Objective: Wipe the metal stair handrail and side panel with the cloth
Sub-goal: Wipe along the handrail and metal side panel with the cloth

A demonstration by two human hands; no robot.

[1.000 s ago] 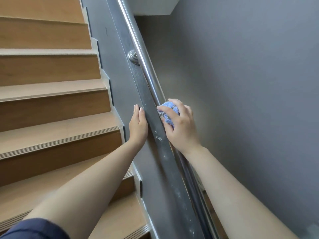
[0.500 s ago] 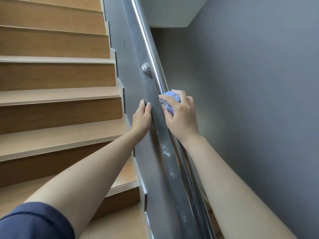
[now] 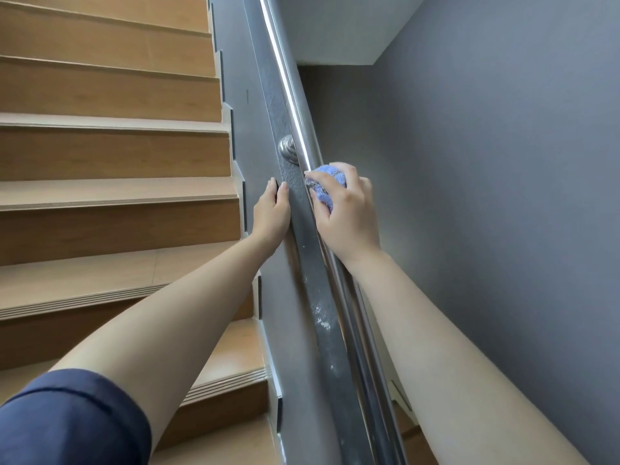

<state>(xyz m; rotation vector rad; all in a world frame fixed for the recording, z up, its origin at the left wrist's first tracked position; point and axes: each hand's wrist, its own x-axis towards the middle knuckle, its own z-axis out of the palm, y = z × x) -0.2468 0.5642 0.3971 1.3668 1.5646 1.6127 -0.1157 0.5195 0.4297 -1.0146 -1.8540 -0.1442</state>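
Stairwell: right hand presses cloth on handrail.

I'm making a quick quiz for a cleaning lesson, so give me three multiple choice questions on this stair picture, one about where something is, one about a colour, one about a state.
1. Where is the round bracket that carries the handrail?
A. Just above the cloth
B. Below both wrists
C. On a stair tread

2. What colour is the cloth?
A. Red
B. Blue
C. White

3. What is the left hand doing?
A. Gripping the cloth
B. Hanging free in the air
C. Resting flat against the side panel

Answers: 1 A, the bracket sits on the panel just up the rail from the cloth. 2 B, blue fabric shows between the fingers of the right hand. 3 C, its fingers lie open on the panel's edge, holding nothing.
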